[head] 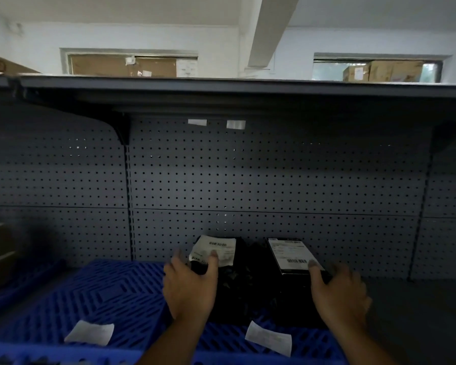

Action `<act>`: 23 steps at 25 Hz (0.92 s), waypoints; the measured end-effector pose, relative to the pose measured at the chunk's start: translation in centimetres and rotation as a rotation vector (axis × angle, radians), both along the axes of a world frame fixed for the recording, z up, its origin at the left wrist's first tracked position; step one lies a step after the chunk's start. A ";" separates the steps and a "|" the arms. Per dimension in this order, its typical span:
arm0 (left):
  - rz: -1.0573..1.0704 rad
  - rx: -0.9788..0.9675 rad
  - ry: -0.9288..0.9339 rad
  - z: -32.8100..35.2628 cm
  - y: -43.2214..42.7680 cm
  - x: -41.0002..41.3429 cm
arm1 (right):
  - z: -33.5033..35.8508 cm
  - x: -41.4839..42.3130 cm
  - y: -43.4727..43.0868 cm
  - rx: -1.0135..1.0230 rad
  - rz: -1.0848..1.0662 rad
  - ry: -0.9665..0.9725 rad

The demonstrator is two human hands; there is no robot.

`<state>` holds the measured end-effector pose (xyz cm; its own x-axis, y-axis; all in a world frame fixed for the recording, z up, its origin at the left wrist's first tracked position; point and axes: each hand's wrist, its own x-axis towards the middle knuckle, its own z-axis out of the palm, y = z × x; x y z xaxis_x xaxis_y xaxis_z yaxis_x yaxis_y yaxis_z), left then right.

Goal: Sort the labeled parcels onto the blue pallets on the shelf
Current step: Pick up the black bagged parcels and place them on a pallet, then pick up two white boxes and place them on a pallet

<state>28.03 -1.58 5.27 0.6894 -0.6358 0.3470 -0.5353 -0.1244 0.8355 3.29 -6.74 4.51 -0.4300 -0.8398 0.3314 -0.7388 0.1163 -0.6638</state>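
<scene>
Lower centre of the frame: black bag parcel (pixel 229 283) lying on the blue pallet (pixel 103 293), with a crumpled white barcode label (pixel 216 248) on its far end. Just right of it, touching or nearly so: black box parcel (pixel 298 275) carrying a flat shipping label (pixel 290 252) on top, near the pallet's right edge and close to the grey pegboard back panel (pixel 248 175). Left hand (pixel 190 283) spread over the bag's left side, thumb tip on the crumpled label, fingers fanned out to the left and clear of the bag. Right hand (pixel 337 293) at the box's near right corner, thumb on the label's near corner, fingers blurred along the right side; cannot tell whether clasping or only resting. Two loose paper slips (pixel 90 333) on the pallet's near part, at lower left and lower centre. Above, a dark upper shelf (pixel 221 88) across the frame, cardboard boxes (pixel 379 71) beyond it at upper right.
</scene>
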 end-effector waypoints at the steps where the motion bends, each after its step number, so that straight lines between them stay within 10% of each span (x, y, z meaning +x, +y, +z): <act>1: 0.017 -0.064 -0.243 0.0 0.7 0.1 | -0.1 0.2 0.5 -0.148 0.027 0.114; 5: -0.137 -0.189 -0.940 -0.4 1.6 0.2 | -0.3 1.7 2.0 -0.548 0.339 0.539; 23: -0.262 -0.104 -0.891 -8.6 11.0 -4.9 | -8.4 2.3 11.5 -0.506 0.591 0.376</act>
